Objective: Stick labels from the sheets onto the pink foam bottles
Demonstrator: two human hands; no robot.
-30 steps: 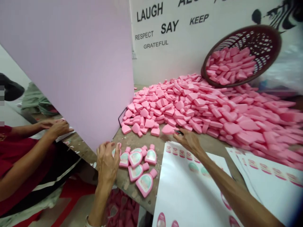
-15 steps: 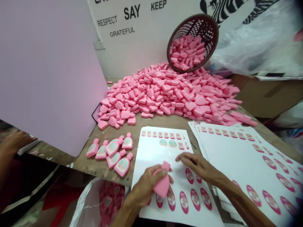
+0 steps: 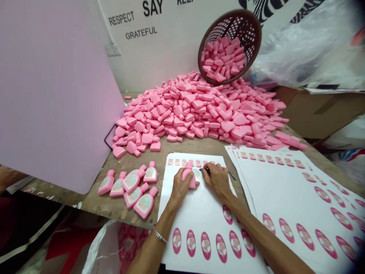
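From my remote station, the left hand [image 3: 181, 185] grips one pink bottle [image 3: 188, 177], its fingers closed narrowly round the body and the neck pointing towards 12 o'clock. The bottle is over the upper part of a label sheet [image 3: 194, 207], at 6 o'clock in my view; I cannot tell whether it touches the paper. A bracelet [image 3: 159, 233] is on the left wrist.

The right hand [image 3: 217, 178], just beside at the bottle's 3 o'clock, is curled narrowly round a dark tool [image 3: 207, 172]; most of it is hidden. Its tip is near a green label [image 3: 196, 174] on the sheet.

At 8 o'clock I record six labelled bottles [image 3: 144, 205] grouped on the table [image 3: 114, 208], some overlapping. The pile [image 3: 185, 108] of pink bottles is at 12 o'clock. A basket [image 3: 254, 42] tilts over it at 1 o'clock, partly filled with more. Further sheets [image 3: 276, 190], overlapping, are at 4 o'clock. A lilac board [image 3: 54, 95] stands at 10 o'clock.
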